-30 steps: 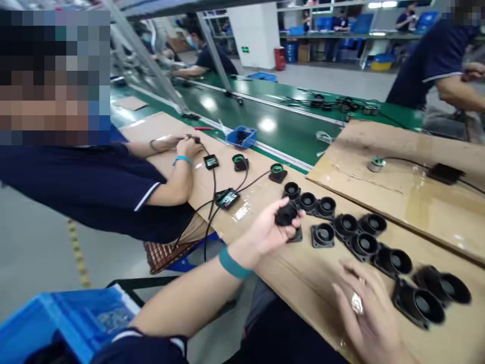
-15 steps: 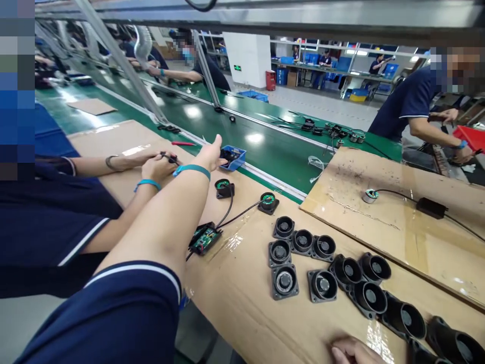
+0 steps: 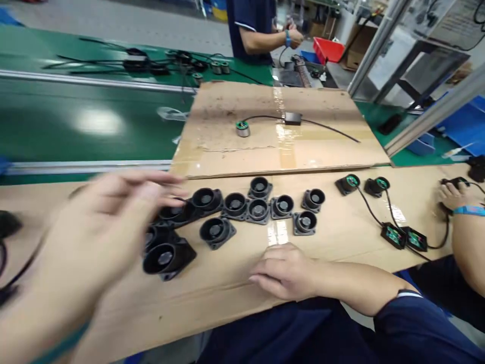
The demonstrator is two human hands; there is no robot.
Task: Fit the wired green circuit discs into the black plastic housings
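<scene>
My left hand (image 3: 109,227), blurred by motion and wearing a teal wristband, is raised at the left with loosely stretched fingers. Nothing shows in its grasp. Beyond its fingertips, and partly covered by them, stand several black round housings with square flanges (image 3: 205,199) and a hub inside. My right hand (image 3: 282,270) rests on the cardboard (image 3: 235,311) with its fingers curled in and nothing visible in them. Just above it lies the same group of housings, the closest being one black housing (image 3: 305,222).
At the right, two housings with green boards (image 3: 350,182) connect by cables to open black boxes (image 3: 394,235). A neighbour's hand (image 3: 452,194) works there. A raised cardboard sheet (image 3: 227,136) bears a wired motor part (image 3: 243,129). Behind runs a green belt (image 3: 76,126); another person (image 3: 253,30) stands across.
The view has swung to the right. My left hand has moved from the small blue bin to the left of the housings. My right hand has come fully into view.
</scene>
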